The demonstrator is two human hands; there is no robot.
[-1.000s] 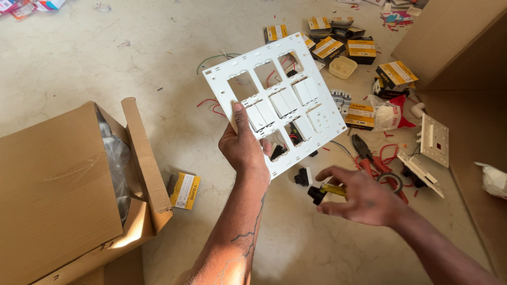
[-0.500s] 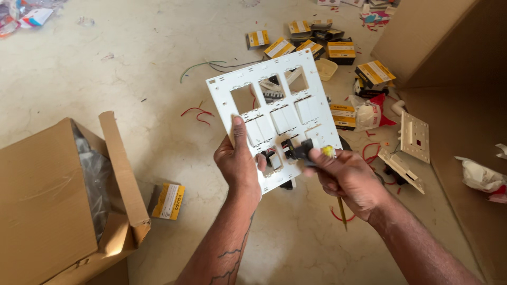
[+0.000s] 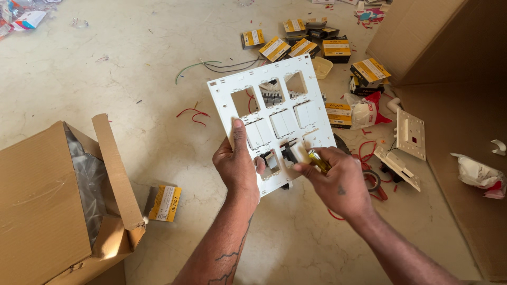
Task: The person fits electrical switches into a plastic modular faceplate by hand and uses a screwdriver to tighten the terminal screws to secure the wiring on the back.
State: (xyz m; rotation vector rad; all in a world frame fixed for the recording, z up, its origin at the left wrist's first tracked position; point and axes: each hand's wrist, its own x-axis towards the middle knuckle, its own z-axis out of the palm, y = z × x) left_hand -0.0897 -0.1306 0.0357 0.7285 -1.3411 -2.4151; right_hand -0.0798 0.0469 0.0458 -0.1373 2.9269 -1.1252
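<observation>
I held a flat white plastic switch plate point(image 3: 274, 119) up over the floor point(image 3: 132, 68). It was a big square board with square holes in it, and some holes had smooth white switches point(image 3: 280, 124) snapped in. My left hand point(image 3: 237, 163) had a tight grip on its bottom edge, with my thumb lying flat on the front. My right hand point(image 3: 335, 179) was closed around a small tool with a yellow handle point(image 3: 318, 161), and the tool's tip touched the plate near its lower right part.

The floor under my hands was pale, smooth stone with faint marks. A brown cardboard box point(image 3: 58, 200) stood open to my left, with shiny clear plastic inside. A little yellow and black box point(image 3: 165, 202) lay just beside it. More small yellow and black boxes point(image 3: 296, 45) were scattered far ahead of the plate. Thin red wire bits point(image 3: 193, 113) curled on the floor near the plate's left side. Another white plate point(image 3: 411, 133) lay flat to my right, close to a big sheet of brown cardboard point(image 3: 459, 121).
</observation>
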